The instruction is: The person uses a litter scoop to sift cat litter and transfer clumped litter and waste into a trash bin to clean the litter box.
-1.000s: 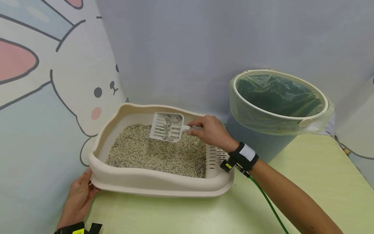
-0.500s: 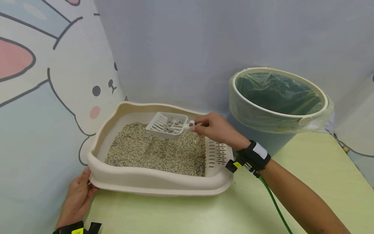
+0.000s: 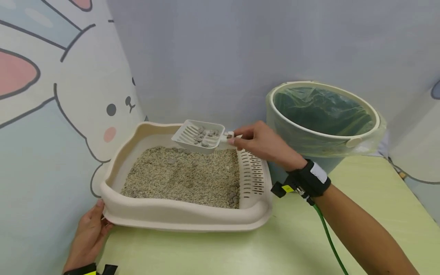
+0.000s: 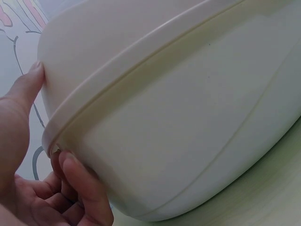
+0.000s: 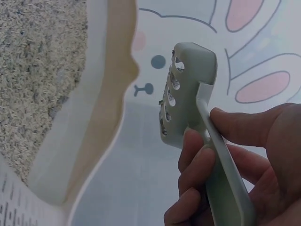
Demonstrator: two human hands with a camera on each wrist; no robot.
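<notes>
A beige litter tray [image 3: 178, 215] full of pale litter [image 3: 182, 175] stands on the green table. My right hand [image 3: 261, 143] grips the handle of a white slotted scoop [image 3: 201, 135] holding several grey clumps, raised above the tray's back rim. In the right wrist view my right hand [image 5: 225, 179] curls round the scoop [image 5: 190, 94] handle, with the tray rim [image 5: 110, 94] to the left. My left hand [image 3: 89, 233] holds the tray's front left corner. The left wrist view shows my left hand [image 4: 42, 165] with its thumb on the rim and fingers curled under the tray [image 4: 178, 117].
A round bin [image 3: 361, 139] lined with a clear bag stands to the right of the tray, its mouth open. Walls with a rabbit drawing [image 3: 113, 110] close in at the left and back. A green cable [image 3: 330, 240] runs along my right forearm.
My right hand has lifted the loaded scoop out of the litter, levelled it and moved it up and slightly right. The left hand has stayed on the tray corner.
</notes>
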